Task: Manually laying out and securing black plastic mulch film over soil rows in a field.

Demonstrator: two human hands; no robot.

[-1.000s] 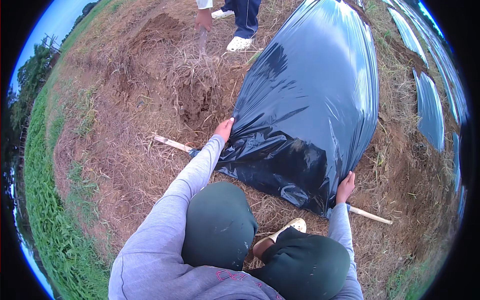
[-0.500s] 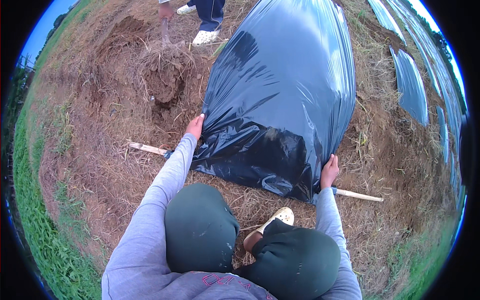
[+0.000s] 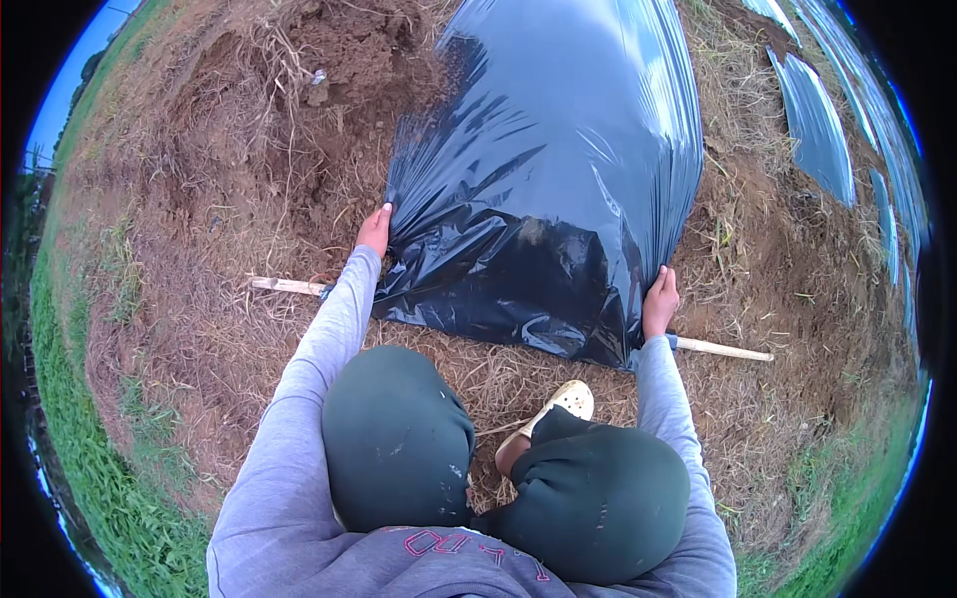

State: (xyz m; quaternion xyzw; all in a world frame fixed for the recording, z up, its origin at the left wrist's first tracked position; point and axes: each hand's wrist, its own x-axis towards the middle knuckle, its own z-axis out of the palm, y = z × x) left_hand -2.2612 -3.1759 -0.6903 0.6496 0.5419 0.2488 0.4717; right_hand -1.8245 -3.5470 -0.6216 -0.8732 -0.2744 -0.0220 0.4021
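Observation:
A wide sheet of shiny black plastic film (image 3: pixel 588 169) stretches away from me over the ground. My left hand (image 3: pixel 374 230) is closed on its left edge, where creases fan out from the grip. On the opposite edge, my right hand (image 3: pixel 659 303) grips the film, with the thumb up. The near end of the sheet gathers in folds around a wooden pole; its left end (image 3: pixel 287 285) and right end (image 3: pixel 724 349) stick out past the plastic. Loose brown soil (image 3: pixel 424 75) lies against the film's far left edge and partly over it.
Dug earth with dry roots (image 3: pixel 289 70) lies at the far left. More strips of plastic film (image 3: pixel 812 125) cover the ground at the far right. Dry straw surrounds my yellow clog (image 3: pixel 573 399), and green grass (image 3: pixel 120 498) grows along the left.
The co-worker's legs and digging tool have gone out of view at the top. Soil now lies along the film's left edge. Both my hands still hold the sheet.

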